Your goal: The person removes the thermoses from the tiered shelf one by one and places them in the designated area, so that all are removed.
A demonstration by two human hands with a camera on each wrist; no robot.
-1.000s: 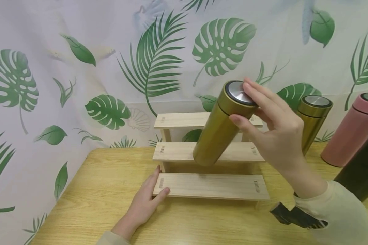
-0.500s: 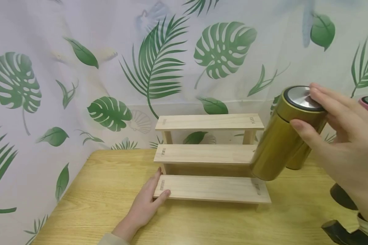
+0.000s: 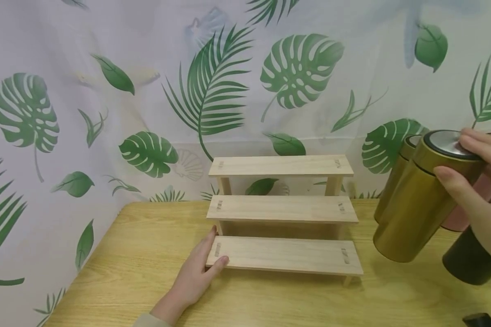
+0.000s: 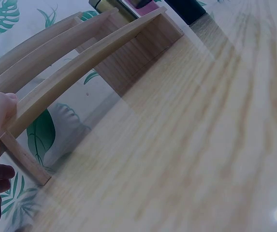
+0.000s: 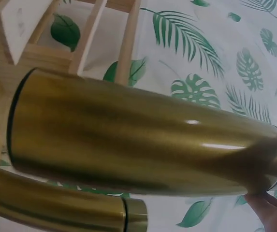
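My right hand (image 3: 490, 222) grips a gold thermos flask (image 3: 417, 213) near its steel-topped lid, thumb on the near side and fingers over the top. The flask leans in the head view, just right of a three-tier wooden display rack (image 3: 282, 210). Its gold body (image 5: 143, 135) fills much of the right wrist view, base toward the rack. At the rack's lower left corner, my left hand (image 3: 193, 274) holds the bottom tier, thumb on the board and fingers along the side. In the left wrist view the thumb (image 4: 0, 107) lies over the board's end.
A second gold flask (image 3: 390, 188) stands behind the held one. Farther right are a pink flask (image 3: 454, 221), partly hidden, and a black flask (image 3: 472, 259). A leaf-print cloth (image 3: 147, 81) hangs behind the wooden table (image 3: 118, 272).
My right hand has carried the gold flask from in front of the rack's tiers to the right and lower, beside the other flasks. The left hand has stayed on the rack.
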